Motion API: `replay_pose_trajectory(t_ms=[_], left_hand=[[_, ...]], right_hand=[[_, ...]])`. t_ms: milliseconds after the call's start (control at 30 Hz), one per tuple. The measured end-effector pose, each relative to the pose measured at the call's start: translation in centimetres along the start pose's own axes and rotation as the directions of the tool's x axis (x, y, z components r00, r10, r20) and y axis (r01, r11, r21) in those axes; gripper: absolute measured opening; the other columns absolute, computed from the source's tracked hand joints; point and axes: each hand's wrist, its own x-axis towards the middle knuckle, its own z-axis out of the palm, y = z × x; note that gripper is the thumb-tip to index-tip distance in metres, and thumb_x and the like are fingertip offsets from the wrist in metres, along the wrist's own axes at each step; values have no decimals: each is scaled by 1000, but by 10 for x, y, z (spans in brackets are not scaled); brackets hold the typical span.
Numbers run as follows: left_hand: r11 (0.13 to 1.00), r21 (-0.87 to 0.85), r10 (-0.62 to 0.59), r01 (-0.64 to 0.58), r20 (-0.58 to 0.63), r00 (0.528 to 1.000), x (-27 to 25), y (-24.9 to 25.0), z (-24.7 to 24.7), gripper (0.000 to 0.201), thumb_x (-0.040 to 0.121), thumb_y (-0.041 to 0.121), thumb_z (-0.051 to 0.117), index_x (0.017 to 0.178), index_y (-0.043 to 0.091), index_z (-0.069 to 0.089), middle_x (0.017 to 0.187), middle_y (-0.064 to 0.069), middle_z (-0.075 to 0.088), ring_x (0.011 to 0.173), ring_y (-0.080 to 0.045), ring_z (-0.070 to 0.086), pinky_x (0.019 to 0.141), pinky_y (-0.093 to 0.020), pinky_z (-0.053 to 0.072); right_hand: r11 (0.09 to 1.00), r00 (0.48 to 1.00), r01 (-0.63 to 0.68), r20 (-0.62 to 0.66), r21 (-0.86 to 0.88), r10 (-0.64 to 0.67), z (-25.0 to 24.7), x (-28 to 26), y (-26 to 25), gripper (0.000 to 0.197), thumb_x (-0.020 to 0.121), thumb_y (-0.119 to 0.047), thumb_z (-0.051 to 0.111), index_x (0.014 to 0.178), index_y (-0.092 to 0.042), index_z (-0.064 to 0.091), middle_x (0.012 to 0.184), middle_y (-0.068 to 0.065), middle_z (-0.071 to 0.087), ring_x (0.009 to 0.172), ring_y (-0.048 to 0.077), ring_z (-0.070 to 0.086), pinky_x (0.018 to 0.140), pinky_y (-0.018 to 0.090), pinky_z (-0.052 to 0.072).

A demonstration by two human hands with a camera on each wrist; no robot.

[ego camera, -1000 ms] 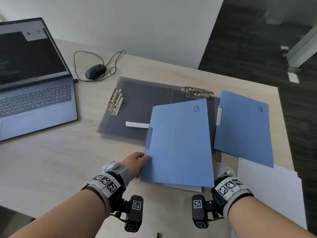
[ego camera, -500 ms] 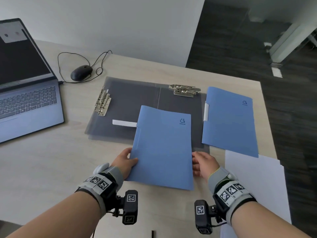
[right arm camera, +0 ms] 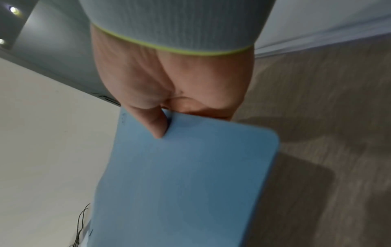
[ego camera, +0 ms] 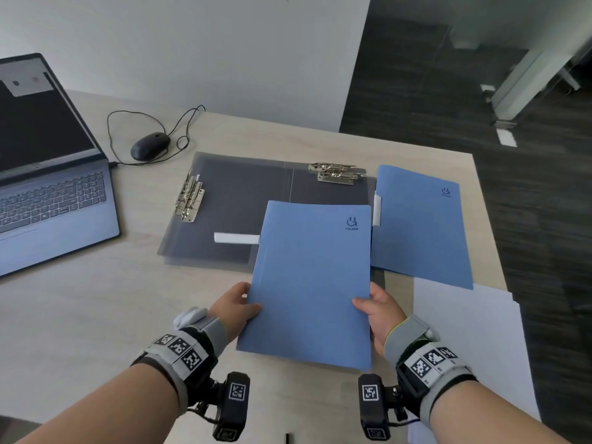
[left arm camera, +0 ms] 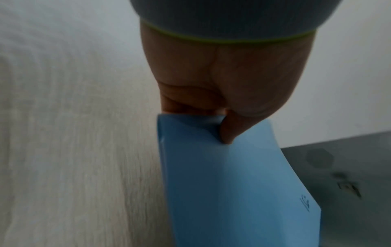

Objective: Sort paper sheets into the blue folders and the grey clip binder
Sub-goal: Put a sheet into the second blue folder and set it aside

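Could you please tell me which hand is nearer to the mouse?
Left. The left hand grips the held folder's left edge, on the side towards the mouse; the right hand grips its right edge, farther from it.

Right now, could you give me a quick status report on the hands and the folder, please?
Left hand and right hand both grip the closed blue folder by its side edges. It overlaps the open grey clip binder. Nothing blocking.

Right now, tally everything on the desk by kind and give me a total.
Blue folders: 2, one held by left hand and right hand, one lying flat
Grey clip binder: 1
White paper stack: 1
Laptop: 1
Mouse: 1
Total: 6
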Motion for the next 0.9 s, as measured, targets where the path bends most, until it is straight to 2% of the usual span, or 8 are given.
replay_pose_trajectory(t_ms=[133,267,400,500,600,767,833,900], left_hand=[[916,390,194,-100,-209,958,5,14,-5,20,82,23,70,95,24,55,81,1,57,75,-22,57,61,-29,39],[747,637,495,-190,-342,799,10,34,-26,29,81,33,69,108,25,62,111,-3,58,106,-29,54,88,-37,43],[559,829,376,-33,-218,901,15,46,-36,57,88,62,47,139,39,42,148,9,44,137,-22,40,110,-45,28],[476,879,189,43,-150,970,26,38,-41,54,84,73,29,124,43,50,130,8,62,118,-18,56,104,-42,28],[504,862,151,44,-139,979,31,33,-37,41,85,71,31,98,38,51,110,6,67,102,-23,60,86,-38,36],[672,740,93,25,-118,989,27,39,-24,38,93,51,43,110,21,60,97,-4,67,88,-28,65,79,-37,52],[836,548,40,38,-129,991,26,41,-15,31,93,44,42,96,18,59,81,-5,64,67,-26,68,65,-38,56],[962,265,-33,66,-129,991,28,43,-2,22,94,34,46,96,16,58,84,-10,67,68,-29,71,63,-40,59]], right_hand=[[999,999,34,-34,-27,-34,-6,1,1,35,92,12,45,109,-13,63,103,13,70,89,30,67,82,44,55],[996,999,43,-4,-80,-44,-15,1,3,34,92,12,46,106,-13,65,101,11,72,89,29,68,85,44,54],[997,998,41,38,-58,-39,-18,2,7,36,91,13,47,107,-12,66,103,12,74,93,31,69,88,47,53],[999,997,44,70,-29,-42,-18,3,9,37,91,14,46,109,-12,66,103,11,75,92,30,70,85,45,54],[999,996,33,87,-17,-31,-19,4,8,37,91,15,46,108,-11,65,99,8,76,86,25,72,79,40,55],[999,996,35,87,-25,-33,-21,5,7,37,91,15,47,110,-11,65,101,9,75,86,25,72,74,38,57],[999,996,32,78,-16,-31,-21,6,7,37,92,14,47,109,-12,65,100,9,75,87,25,72,74,38,56],[1000,997,25,71,-6,-25,-23,8,7,36,92,13,47,109,-12,66,101,9,76,89,26,72,77,40,56]])
